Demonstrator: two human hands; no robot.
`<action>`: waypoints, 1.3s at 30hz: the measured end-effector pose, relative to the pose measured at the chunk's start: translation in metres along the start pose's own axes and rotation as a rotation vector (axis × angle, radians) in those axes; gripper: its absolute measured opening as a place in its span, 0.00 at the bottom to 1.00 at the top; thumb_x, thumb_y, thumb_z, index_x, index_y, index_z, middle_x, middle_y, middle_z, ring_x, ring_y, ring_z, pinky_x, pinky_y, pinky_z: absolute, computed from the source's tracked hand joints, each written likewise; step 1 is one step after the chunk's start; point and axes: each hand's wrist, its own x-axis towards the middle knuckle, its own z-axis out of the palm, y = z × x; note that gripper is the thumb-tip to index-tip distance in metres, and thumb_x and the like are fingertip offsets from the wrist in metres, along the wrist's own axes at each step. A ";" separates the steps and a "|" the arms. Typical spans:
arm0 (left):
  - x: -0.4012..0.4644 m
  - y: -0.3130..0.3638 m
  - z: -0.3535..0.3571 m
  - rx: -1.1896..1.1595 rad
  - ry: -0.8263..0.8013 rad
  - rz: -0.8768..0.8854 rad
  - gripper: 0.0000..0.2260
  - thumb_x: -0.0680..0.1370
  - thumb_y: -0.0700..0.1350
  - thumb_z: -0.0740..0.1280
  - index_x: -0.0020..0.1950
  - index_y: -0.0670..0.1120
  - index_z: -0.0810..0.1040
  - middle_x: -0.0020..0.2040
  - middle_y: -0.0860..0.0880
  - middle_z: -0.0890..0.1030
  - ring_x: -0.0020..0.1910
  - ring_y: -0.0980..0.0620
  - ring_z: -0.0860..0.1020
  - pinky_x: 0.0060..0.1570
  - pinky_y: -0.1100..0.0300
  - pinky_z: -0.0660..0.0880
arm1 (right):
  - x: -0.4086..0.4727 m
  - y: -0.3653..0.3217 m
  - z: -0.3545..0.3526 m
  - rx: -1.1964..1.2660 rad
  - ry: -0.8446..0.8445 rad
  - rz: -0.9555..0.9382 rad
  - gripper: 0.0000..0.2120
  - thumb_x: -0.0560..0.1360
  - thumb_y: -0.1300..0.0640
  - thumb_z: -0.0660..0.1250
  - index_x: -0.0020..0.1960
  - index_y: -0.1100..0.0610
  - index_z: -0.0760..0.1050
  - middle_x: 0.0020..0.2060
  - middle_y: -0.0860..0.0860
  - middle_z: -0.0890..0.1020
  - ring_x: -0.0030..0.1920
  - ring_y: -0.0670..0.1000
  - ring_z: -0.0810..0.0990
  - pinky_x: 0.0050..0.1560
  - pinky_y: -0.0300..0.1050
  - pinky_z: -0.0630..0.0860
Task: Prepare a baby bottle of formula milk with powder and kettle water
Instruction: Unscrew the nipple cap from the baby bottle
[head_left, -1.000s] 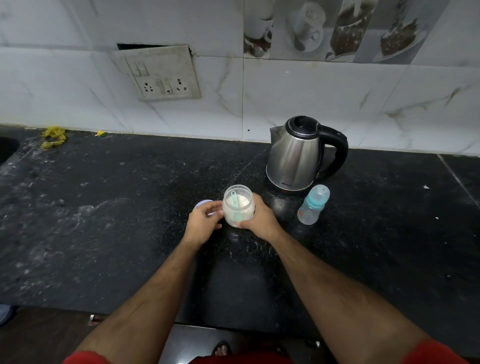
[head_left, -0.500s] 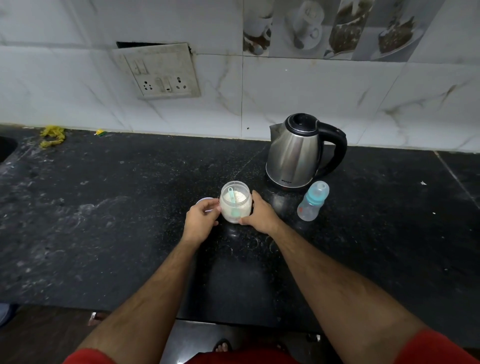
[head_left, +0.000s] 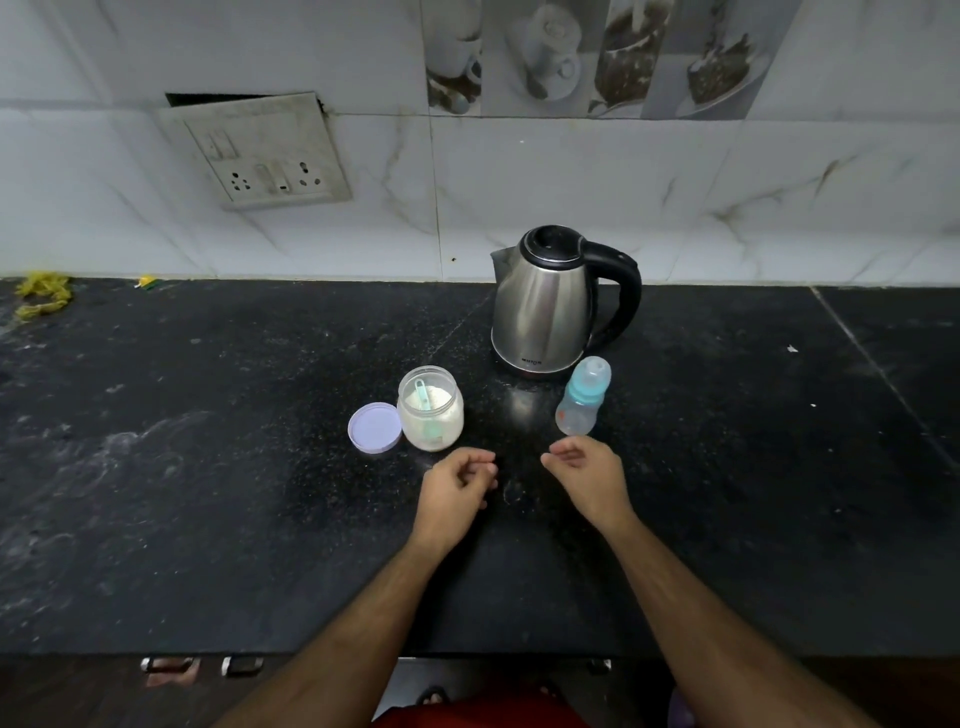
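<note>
A clear jar (head_left: 430, 410) of white powder stands open on the black counter (head_left: 208, 467), with a teal scoop (head_left: 423, 397) inside it. Its lilac lid (head_left: 375, 429) lies flat just left of the jar. A steel kettle (head_left: 545, 306) with a black handle stands behind. The baby bottle (head_left: 583, 397), with a teal collar and clear cap, stands in front of the kettle to the right. My left hand (head_left: 457, 488) hovers below the jar with fingers loosely curled and holds nothing. My right hand (head_left: 589, 475) is just below the bottle, also loosely curled and holding nothing.
A wall socket plate (head_left: 260, 150) hangs on the tiled wall at the back left. Yellow scraps (head_left: 44, 296) lie at the counter's far left. The counter's front edge runs under my forearms, with drawer handles (head_left: 202, 665) below it.
Both hands have let go of the jar and drawn back toward me. The lid, hidden by my left hand before, now lies in plain sight beside the jar.
</note>
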 end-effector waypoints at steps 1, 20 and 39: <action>0.004 0.003 0.007 0.010 -0.020 0.001 0.06 0.79 0.39 0.68 0.51 0.50 0.80 0.45 0.47 0.84 0.44 0.52 0.84 0.36 0.61 0.80 | 0.001 0.005 -0.007 0.002 0.034 0.017 0.05 0.72 0.58 0.76 0.47 0.55 0.82 0.41 0.47 0.84 0.45 0.45 0.83 0.54 0.47 0.81; 0.096 0.057 0.079 0.130 -0.278 -0.008 0.26 0.77 0.36 0.69 0.74 0.45 0.69 0.70 0.46 0.76 0.66 0.49 0.77 0.67 0.46 0.74 | 0.067 0.003 -0.056 0.076 -0.124 0.121 0.33 0.70 0.71 0.72 0.72 0.58 0.68 0.70 0.55 0.74 0.70 0.54 0.73 0.69 0.50 0.70; 0.050 0.061 0.050 0.038 -0.322 0.114 0.15 0.76 0.41 0.73 0.62 0.44 0.81 0.57 0.48 0.84 0.57 0.54 0.83 0.63 0.54 0.77 | 0.002 0.007 -0.046 0.155 -0.102 -0.041 0.33 0.63 0.45 0.79 0.65 0.52 0.75 0.55 0.46 0.83 0.55 0.46 0.82 0.60 0.51 0.79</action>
